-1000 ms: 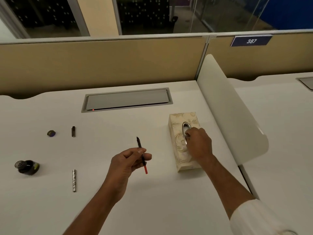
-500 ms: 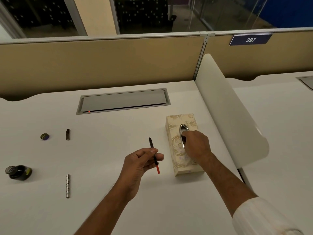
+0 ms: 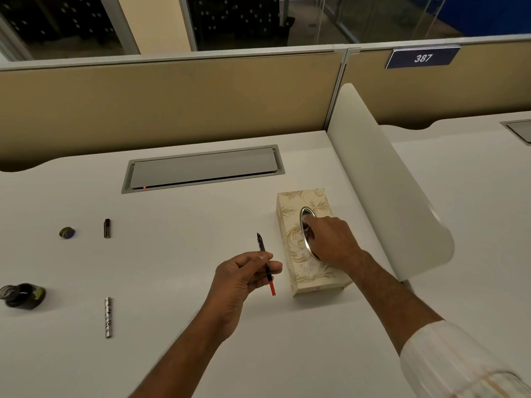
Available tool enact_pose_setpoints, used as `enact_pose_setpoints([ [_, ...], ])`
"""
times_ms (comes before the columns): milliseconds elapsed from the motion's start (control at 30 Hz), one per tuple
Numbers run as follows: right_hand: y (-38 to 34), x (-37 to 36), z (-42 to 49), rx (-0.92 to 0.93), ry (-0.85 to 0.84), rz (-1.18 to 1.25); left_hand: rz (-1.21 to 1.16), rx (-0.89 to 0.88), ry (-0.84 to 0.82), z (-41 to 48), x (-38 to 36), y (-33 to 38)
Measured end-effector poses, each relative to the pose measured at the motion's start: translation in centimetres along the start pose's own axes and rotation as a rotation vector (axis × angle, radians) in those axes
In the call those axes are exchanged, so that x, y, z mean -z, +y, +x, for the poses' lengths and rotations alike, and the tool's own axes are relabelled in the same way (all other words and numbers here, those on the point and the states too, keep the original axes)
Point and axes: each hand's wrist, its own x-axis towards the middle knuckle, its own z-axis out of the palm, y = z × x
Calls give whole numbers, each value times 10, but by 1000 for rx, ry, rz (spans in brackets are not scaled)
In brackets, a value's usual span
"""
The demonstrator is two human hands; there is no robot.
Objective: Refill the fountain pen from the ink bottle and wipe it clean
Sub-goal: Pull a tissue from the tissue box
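The left hand (image 3: 244, 275) pinches the pen (image 3: 265, 262) above the tabletop (image 3: 172, 282), nib up; a wet nib could drip or smear if it tips. Further right, the right hand (image 3: 330, 242) has fingers (image 3: 307, 225) in the tissue box (image 3: 290, 219) slot; whether that grip has closed on tissue I cannot tell. A hard tug may drag the box. The ink bottle (image 3: 24, 294) stands open, far left.

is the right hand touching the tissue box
Touching. The head view shows the right hand lying on top of the tissue box, its fingertips dipped into the oval opening.
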Motion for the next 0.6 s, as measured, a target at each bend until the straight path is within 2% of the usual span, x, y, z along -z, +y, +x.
enact_pose_setpoints([
  [300,4,4,-14,-18,111,262,16,20,-33,4,-12,-3],
  [600,-2,2,-29,-44,235,331,2,42,-100,13,-35,-4],
])
